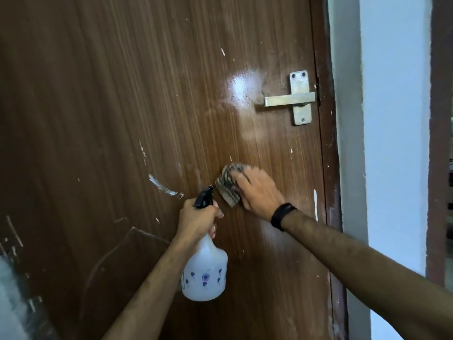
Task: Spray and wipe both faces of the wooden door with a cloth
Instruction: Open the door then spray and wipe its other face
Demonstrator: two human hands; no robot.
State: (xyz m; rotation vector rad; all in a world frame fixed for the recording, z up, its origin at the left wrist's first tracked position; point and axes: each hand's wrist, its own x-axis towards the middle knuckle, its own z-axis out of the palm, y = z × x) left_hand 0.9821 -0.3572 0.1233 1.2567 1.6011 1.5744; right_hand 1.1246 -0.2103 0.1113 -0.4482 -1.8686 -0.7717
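Observation:
The brown wooden door [137, 99] fills most of the view, marked with white paint specks and streaks. My right hand [257, 190] presses a checked grey-brown cloth [228, 185] flat against the door, below the latch. My left hand [198, 219] grips the neck of a white spray bottle [204, 273] with blue flower prints. Its black nozzle [203, 197] points up at the door just left of the cloth. A wet glossy patch [241, 88] shines on the wood left of the latch.
A metal latch plate with a horizontal bar [297, 98] sits near the door's right edge. The dark door frame [328, 143] and a pale blue wall [392, 119] lie to the right. A second dark frame [438, 143] stands at the far right.

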